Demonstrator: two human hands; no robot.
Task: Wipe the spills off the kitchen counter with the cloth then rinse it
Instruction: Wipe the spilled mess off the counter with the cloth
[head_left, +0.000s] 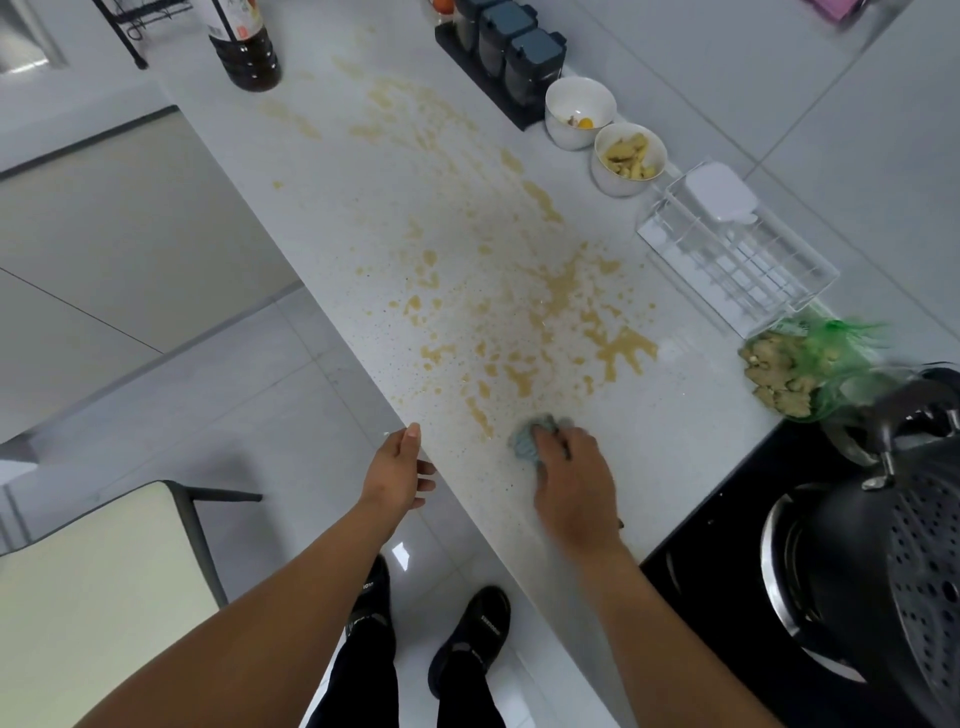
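A white speckled kitchen counter runs from the near right to the far left. Yellowish-brown spills are spattered over much of its middle and far part. My right hand presses a crumpled grey-blue cloth flat on the counter at the near edge of the spills. The cloth shows only past my fingers. My left hand rests with its fingers apart on the counter's front edge, holding nothing.
Along the back stand a dark bottle, a black spice rack, two white bowls, a clear container and ginger in a green net. A black stove with a pot is at the right. A chair stands on the floor at the left.
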